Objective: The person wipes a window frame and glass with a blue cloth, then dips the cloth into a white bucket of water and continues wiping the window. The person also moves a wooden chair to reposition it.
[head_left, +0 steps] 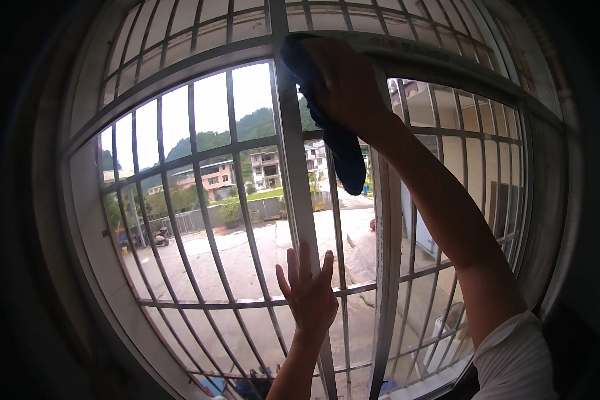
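Observation:
A dark blue cloth is held in my right hand, pressed against the top of the window's upright frame bar, near the upper crossbar. Part of the cloth hangs down below the hand. My left hand rests lower down on the same upright bar, its fingers spread and pointing up, with nothing held in it. My right arm reaches up across the right part of the window.
Metal security bars stand outside the sliding window. A second upright frame is to the right. The lower sill shows at the bottom right. Beyond lie a paved yard, a parked scooter and buildings.

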{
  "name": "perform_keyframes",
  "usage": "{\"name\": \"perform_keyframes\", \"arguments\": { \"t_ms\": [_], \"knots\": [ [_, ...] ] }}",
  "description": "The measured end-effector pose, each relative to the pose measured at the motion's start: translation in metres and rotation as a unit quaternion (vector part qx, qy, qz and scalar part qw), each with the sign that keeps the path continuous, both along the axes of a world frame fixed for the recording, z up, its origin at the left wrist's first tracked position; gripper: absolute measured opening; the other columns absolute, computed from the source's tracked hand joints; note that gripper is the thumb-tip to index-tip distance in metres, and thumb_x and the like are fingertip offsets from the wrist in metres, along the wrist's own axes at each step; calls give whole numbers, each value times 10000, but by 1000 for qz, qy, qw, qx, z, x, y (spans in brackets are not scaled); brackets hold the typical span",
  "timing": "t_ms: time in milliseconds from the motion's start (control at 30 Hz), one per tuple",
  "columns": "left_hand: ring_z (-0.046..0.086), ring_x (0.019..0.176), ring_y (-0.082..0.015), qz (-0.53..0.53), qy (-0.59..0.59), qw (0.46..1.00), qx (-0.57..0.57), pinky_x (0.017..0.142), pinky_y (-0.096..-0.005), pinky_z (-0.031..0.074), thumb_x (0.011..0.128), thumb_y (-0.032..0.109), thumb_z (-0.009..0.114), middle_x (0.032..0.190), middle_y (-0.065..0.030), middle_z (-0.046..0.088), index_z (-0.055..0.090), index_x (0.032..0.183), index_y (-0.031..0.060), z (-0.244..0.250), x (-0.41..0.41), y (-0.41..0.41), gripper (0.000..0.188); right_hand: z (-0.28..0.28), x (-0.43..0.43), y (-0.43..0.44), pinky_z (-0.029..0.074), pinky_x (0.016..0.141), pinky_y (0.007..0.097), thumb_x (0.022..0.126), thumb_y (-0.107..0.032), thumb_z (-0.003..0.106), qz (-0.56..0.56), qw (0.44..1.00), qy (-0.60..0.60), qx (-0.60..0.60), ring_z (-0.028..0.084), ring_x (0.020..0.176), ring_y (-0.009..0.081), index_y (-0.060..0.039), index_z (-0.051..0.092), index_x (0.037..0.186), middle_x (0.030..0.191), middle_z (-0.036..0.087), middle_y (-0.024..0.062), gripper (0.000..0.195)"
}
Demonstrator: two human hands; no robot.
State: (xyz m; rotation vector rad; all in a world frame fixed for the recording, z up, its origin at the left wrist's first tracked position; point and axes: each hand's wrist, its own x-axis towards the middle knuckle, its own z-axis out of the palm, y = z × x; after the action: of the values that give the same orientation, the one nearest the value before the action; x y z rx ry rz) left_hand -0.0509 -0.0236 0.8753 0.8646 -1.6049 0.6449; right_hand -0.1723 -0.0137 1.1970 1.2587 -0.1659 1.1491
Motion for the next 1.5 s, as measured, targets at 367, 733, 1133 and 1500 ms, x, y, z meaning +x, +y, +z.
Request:
{"name": "perform_keyframes", "arguments": {
  "t_ms": [367,733,1133,1500],
  "knots": [
    [245,1423,-346,20,2,998,-53,1133,-572,123,802,24,630,1519,-136,323,620,1219,216,-1,5,-1,459,55,110,7,526,723,350,850,-181,633,-478,867,-4,143,658,810,190,-87,709,845,837,711,91,121],
    [266,1418,-343,-7,5,1000,-29,1133,-577,132,813,42,554,1516,-128,343,610,1208,201,-1,-8,2,429,49,52,23,561,582,361,815,-121,666,-299,951,-74,22,679,751,230,-47,627,954,808,660,128,162],
    [196,1440,-386,56,-11,997,-48,1129,-610,125,920,21,476,1541,-158,274,546,1295,263,-4,-1,-3,452,-36,-73,-4,516,797,391,641,-39,785,-45,993,-82,77,572,1016,310,-61,514,1208,1147,577,114,629],
    [129,1470,-275,77,-296,943,-134,1157,-586,46,921,422,553,1552,-46,290,508,1376,230,-10,-61,19,496,-5,-143,-17,508,913,416,772,-254,723,-22,972,-70,224,614,1050,322,-4,532,1228,1157,605,191,554]
  ]
}}
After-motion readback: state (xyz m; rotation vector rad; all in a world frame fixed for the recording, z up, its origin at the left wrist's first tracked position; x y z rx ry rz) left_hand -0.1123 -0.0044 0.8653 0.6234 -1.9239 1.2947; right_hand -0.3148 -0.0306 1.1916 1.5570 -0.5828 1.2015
